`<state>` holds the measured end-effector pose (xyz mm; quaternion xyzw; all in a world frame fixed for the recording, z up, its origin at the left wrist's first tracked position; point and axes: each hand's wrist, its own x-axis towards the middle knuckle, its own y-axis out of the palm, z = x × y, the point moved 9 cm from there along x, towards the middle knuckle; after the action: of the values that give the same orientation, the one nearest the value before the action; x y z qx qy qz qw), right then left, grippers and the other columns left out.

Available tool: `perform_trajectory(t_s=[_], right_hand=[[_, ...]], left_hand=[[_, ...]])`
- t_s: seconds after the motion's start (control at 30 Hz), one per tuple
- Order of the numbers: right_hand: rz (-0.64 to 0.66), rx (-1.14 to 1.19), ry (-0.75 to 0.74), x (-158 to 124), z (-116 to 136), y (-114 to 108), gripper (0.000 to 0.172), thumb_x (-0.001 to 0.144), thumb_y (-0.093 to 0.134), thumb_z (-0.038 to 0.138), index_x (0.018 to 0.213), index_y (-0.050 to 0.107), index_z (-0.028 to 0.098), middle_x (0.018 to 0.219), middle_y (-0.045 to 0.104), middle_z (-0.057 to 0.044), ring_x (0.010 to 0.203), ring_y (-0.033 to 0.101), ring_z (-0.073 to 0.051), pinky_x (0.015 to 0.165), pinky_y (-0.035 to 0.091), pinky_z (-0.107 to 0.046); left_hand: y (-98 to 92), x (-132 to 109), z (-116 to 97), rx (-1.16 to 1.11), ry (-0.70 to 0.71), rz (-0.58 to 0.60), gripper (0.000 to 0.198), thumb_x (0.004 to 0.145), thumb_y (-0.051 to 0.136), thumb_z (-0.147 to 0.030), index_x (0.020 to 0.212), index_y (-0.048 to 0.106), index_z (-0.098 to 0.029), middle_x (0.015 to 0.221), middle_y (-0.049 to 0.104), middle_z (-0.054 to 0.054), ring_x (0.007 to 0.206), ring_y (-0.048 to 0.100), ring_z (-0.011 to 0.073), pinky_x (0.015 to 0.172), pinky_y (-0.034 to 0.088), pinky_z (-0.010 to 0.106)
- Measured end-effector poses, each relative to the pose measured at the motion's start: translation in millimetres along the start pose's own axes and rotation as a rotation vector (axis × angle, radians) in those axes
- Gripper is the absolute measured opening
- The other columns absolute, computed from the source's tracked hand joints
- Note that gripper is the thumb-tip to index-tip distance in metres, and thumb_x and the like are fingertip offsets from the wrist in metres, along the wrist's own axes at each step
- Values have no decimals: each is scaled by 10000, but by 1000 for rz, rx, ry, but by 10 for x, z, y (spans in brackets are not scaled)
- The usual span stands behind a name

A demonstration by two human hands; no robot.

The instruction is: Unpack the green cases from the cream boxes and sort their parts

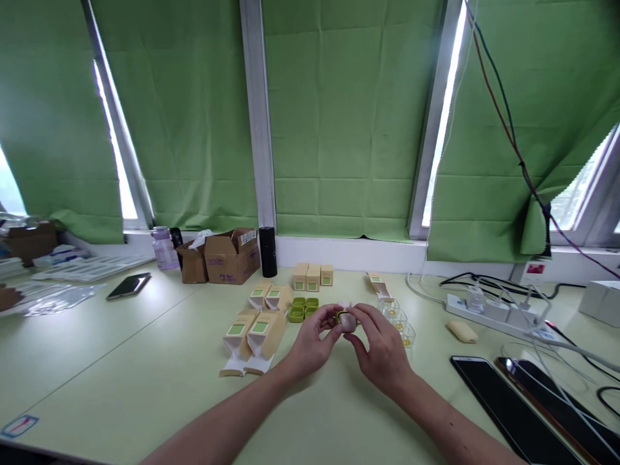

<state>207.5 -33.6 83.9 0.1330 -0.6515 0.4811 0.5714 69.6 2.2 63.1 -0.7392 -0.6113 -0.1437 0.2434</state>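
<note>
Above the middle of the table, my left hand (312, 345) and my right hand (385, 352) pinch one small pale, rounded piece with an olive-green part (347, 322) between their fingertips. Its kind is partly hidden by the fingers. Just beyond my left hand sit several small green square trays or lids (296, 314). Clear little cups (407, 334) with yellow bottoms stand in a row behind my right hand. To the left lie opened cardboard boxes (266, 330) with green labels, flaps out. Small closed boxes (313, 278) stand farther back.
A power strip (498, 312) with plugs and cables lies at right, near a beige oval object (462, 331) and dark flat devices (504, 403). Back left hold brown cartons (231, 258), a black cylinder (267, 252), a purple bottle (165, 248) and a phone (128, 286). Another person's hand (10, 297) shows far left.
</note>
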Motion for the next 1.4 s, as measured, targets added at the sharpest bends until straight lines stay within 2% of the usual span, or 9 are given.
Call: perform_trajectory(t_s=[0.2, 0.43, 0.57, 0.7, 0.83, 1.1, 1.4], right_hand=[[38, -79, -28, -13, 18, 55, 374, 987, 529, 178, 1359, 573, 183, 1198, 653, -158, 1080, 662, -287, 845, 611, -426], [79, -164, -72, -3, 77, 79, 340, 1004, 511, 180, 1338, 578, 169, 1198, 658, -165, 1033, 687, -270, 799, 605, -381], [133, -206, -82, 13, 100, 112, 337, 1016, 494, 182, 1346, 558, 157, 1194, 659, -168, 964, 699, -267, 762, 601, -382], [189, -180, -65, 8, 85, 174, 346, 1018, 449, 145, 1355, 528, 152, 1205, 655, -174, 974, 699, -271, 770, 605, -391], [191, -167, -54, -1, 78, 201, 387, 999, 426, 110, 1378, 492, 147, 1237, 641, -188, 1006, 691, -288, 771, 607, -404], [183, -162, -63, 21, 104, 208, 425, 969, 391, 65, 1383, 473, 121, 1251, 622, -213, 1067, 666, -304, 819, 610, -427], [165, -135, -58, 34, 92, 211, 470, 968, 391, 72, 1430, 448, 140, 1250, 618, -209, 1108, 660, -299, 848, 613, -428]], left_hand=[[15, -6, -23, 18, 30, 27, 393, 950, 666, -397, 1272, 644, -173, 1203, 717, 140, 1038, 696, 240, 941, 578, 392], [11, -4, -69, 131, 87, 31, 326, 975, 585, -279, 1273, 656, -169, 1253, 719, 138, 1088, 702, 239, 954, 587, 380], [15, -14, -115, 236, 115, 15, 326, 957, 573, -219, 1266, 658, -164, 1211, 740, 122, 1073, 711, 231, 952, 587, 373], [18, -14, -128, 324, 104, -7, 387, 901, 571, -133, 1277, 659, -166, 1174, 755, 102, 1006, 722, 212, 927, 588, 361], [10, -7, -145, 418, 87, -39, 427, 847, 557, -83, 1243, 684, -179, 1077, 772, 69, 898, 715, 193, 858, 581, 340], [25, 9, -192, 410, 75, -38, 374, 908, 514, -124, 1223, 702, -197, 1152, 769, 67, 986, 720, 201, 910, 560, 332], [40, 29, -173, 352, 30, -11, 312, 933, 499, -154, 1154, 716, -191, 1066, 774, 53, 909, 716, 191, 849, 558, 310]])
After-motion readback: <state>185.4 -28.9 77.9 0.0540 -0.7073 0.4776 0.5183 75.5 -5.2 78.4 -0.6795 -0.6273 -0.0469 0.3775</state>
